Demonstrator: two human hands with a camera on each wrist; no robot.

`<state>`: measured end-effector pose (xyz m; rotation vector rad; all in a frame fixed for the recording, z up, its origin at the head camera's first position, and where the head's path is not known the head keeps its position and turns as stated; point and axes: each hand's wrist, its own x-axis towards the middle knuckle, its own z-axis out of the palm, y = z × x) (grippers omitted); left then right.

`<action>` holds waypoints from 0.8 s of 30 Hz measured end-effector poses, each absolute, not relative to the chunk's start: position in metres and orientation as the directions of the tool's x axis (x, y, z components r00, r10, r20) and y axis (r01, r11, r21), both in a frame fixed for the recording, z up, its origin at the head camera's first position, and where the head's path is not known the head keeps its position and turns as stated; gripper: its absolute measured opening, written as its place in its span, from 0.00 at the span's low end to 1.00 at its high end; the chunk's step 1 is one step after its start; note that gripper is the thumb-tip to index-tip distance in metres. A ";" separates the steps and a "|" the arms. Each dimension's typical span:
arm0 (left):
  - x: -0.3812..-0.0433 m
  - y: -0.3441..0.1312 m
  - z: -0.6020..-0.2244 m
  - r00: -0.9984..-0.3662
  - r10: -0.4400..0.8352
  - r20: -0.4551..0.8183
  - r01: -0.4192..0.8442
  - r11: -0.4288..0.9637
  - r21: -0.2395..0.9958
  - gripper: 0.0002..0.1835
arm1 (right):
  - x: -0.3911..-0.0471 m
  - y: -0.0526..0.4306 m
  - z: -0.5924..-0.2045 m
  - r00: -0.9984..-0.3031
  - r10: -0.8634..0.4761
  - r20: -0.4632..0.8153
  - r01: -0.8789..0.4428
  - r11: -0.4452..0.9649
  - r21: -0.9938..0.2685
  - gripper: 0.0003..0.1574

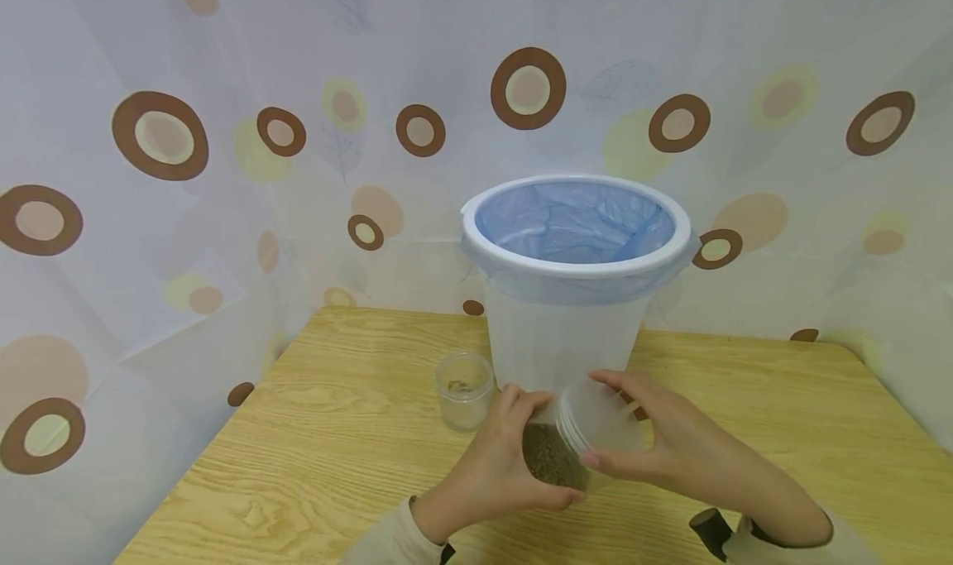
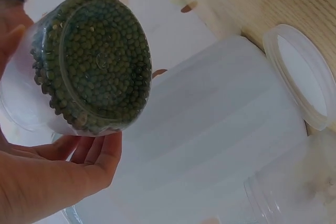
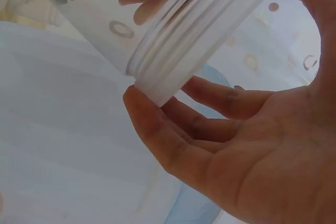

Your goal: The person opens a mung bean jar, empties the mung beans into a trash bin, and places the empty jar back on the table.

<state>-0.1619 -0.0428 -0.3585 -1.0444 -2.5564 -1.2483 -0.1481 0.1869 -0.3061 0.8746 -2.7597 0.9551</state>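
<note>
A clear jar (image 1: 549,456) partly filled with small green mung beans (image 2: 105,59) is tilted above the table. My left hand (image 1: 500,457) holds it round the side, thumb and fingers on opposite sides. At the jar's other end, my right hand (image 1: 673,437) grips the translucent screw lid (image 3: 205,38) by its rim, fingers spread around it. The lid sits on the jar's mouth; whether it is fully tight I cannot tell. Left of the hands, an open clear jar (image 1: 465,408) stands upright with a few brownish bits at its bottom.
Behind the hands stands a white bin (image 1: 566,342) lined with a blue plastic bag (image 1: 573,217). Another translucent lid (image 2: 302,80) is beside the bin in the left wrist view. All stand on a wooden table (image 1: 320,441) before a patterned wall covering (image 1: 447,52).
</note>
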 end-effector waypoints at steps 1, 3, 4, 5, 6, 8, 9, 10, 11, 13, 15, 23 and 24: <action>-0.162 -0.043 -0.358 -0.757 0.540 0.369 0.621 0.416 0.664 0.46 | -0.148 0.187 -0.306 -0.823 -0.496 0.277 -0.561 0.631 -0.536 0.48; -0.164 -0.045 -0.358 -0.754 0.556 0.350 0.608 0.388 0.693 0.45 | -0.148 0.188 -0.307 -0.799 -0.513 0.313 -0.597 0.613 -0.518 0.47; -0.164 -0.046 -0.358 -0.752 0.565 0.339 0.599 0.370 0.710 0.45 | -0.148 0.189 -0.307 -0.787 -0.520 0.331 -0.614 0.604 -0.509 0.47; -0.165 -0.046 -0.358 -0.749 0.575 0.329 0.589 0.352 0.727 0.44 | -0.148 0.189 -0.307 -0.773 -0.531 0.348 -0.632 0.594 -0.498 0.47; -0.166 -0.047 -0.358 -0.747 0.585 0.315 0.576 0.335 0.745 0.44 | -0.148 0.190 -0.307 -0.759 -0.540 0.364 -0.649 0.584 -0.487 0.47; -0.167 -0.048 -0.358 -0.741 0.602 0.299 0.558 0.304 0.772 0.43 | -0.149 0.191 -0.308 -0.733 -0.560 0.387 -0.679 0.567 -0.466 0.48; -0.168 -0.048 -0.358 -0.738 0.608 0.292 0.551 0.294 0.781 0.43 | -0.149 0.192 -0.308 -0.722 -0.569 0.395 -0.691 0.556 -0.462 0.49; -0.168 -0.048 -0.358 -0.735 0.614 0.289 0.548 0.287 0.785 0.42 | -0.150 0.192 -0.308 -0.714 -0.574 0.401 -0.698 0.548 -0.460 0.49; -0.168 -0.049 -0.359 -0.732 0.619 0.286 0.547 0.283 0.788 0.42 | -0.150 0.192 -0.308 -0.704 -0.582 0.407 -0.708 0.537 -0.458 0.49; -0.168 -0.049 -0.359 -0.727 0.627 0.279 0.543 0.276 0.793 0.42 | -0.150 0.192 -0.308 -0.693 -0.591 0.413 -0.719 0.521 -0.460 0.49; -0.168 -0.049 -0.359 -0.722 0.636 0.272 0.537 0.269 0.799 0.42 | -0.150 0.192 -0.308 -0.679 -0.605 0.416 -0.731 0.501 -0.464 0.49; -0.168 -0.049 -0.357 -0.701 0.674 0.232 0.497 0.227 0.838 0.40 | -0.150 0.197 -0.303 -0.598 -0.690 0.407 -0.788 0.413 -0.457 0.53; -0.169 -0.049 -0.357 -0.697 0.680 0.227 0.489 0.220 0.844 0.39 | -0.150 0.197 -0.302 -0.592 -0.702 0.396 -0.788 0.401 -0.466 0.53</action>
